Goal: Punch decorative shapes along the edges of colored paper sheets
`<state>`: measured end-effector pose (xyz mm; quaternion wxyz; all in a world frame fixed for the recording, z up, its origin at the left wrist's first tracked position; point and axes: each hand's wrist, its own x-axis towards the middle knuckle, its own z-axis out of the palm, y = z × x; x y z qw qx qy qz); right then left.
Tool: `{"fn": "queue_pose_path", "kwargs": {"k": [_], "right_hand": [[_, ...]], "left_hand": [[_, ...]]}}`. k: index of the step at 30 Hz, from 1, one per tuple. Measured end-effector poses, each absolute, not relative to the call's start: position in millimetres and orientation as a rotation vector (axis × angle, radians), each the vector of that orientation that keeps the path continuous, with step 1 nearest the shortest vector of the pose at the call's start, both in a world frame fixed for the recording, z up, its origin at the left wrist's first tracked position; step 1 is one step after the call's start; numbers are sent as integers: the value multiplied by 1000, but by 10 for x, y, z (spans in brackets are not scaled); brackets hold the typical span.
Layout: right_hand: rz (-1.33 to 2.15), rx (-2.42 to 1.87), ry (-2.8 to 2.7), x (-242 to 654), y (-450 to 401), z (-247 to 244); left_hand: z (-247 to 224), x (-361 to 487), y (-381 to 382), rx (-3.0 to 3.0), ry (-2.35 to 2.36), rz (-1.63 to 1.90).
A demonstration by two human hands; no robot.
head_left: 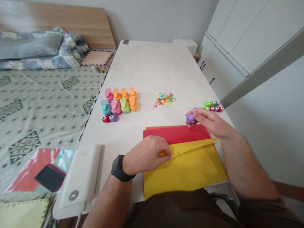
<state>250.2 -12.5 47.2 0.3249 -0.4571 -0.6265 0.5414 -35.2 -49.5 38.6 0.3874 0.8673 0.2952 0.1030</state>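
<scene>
Pinching the raised far edge of the yellow sheet [187, 174], the left hand [149, 153] is nearer than the right hand [211, 123], which curls around a purple punch [190, 118] by the red sheet [181, 134], with confetti [164, 99] farther off.

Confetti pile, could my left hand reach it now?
Probably yes; only flat red paper and tabletop lie between, though the left hand would likely need to release the yellow paper first.

No readable words, brands or numbers, a faint grey mark [85, 153] on top of the long white device [82, 174], too blurred to make out, small green lit signs on its round dark display [74, 195], possibly digits, also too small to read
</scene>
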Motion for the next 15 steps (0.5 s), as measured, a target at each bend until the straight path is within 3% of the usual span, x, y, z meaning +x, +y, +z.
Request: {"fn": "queue_pose_path", "kwargs": {"k": [15], "right_hand": [[1804,-1107,-959,2466,-33,347]], "left_hand": [[343,-352,-486,2227,757,277]]}}
